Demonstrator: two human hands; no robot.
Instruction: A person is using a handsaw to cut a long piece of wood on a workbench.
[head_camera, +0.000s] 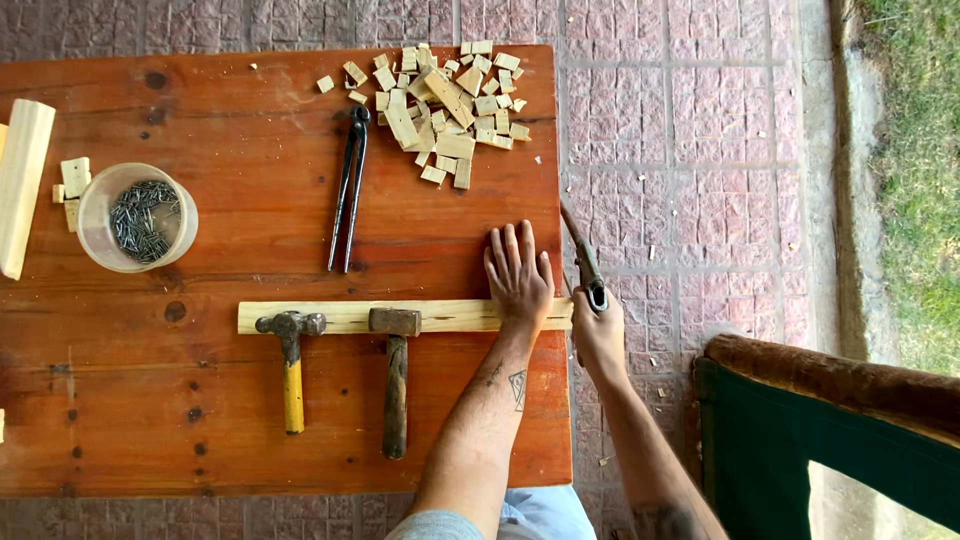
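My left hand (519, 275) lies flat, fingers spread, pressing the right end of a long pale wooden strip (340, 316) onto the reddish wooden table (250, 420). My right hand (598, 338) is just off the table's right edge, gripping the handle of a handsaw (583, 262) whose thin blade angles up and away at the strip's end. Two hammers rest with their heads on the strip: a yellow-handled one (291, 368) and a dark wooden-handled one (396, 380).
Black pincers (348, 190) lie mid-table. A pile of small cut wood blocks (445, 95) sits at the far edge. A clear tub of nails (137, 217) and a wooden batten (22, 185) are at left. A green chair with brown trim (830, 420) stands at right on paving.
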